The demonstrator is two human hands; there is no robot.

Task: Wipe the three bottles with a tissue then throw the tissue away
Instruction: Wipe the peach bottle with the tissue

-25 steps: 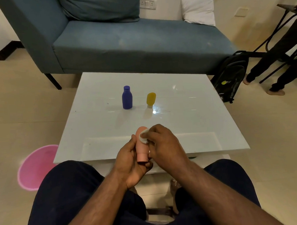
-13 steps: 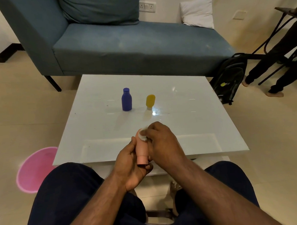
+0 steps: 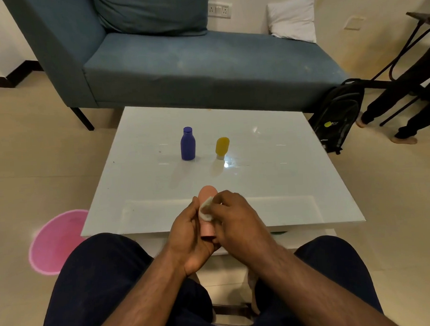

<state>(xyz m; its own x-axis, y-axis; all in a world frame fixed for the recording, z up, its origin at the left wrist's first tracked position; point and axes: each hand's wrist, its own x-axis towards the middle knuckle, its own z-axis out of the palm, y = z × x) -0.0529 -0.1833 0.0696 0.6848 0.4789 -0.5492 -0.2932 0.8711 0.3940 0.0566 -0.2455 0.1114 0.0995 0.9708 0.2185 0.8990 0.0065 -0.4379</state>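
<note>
Bottles, three: smooth pink one gripped in left hand above table edge, soft white tissue (crumpled) pinched by right hand; blue, yellow standing apart.

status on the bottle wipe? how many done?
Done: nothing provably. In hand: the left hand grips the pink plastic bottle while the right hand rubs a white tissue wad on it. Left: the blue plastic bottle and yellow squeeze bottle standing on the white table, then binning the tissue.
</note>
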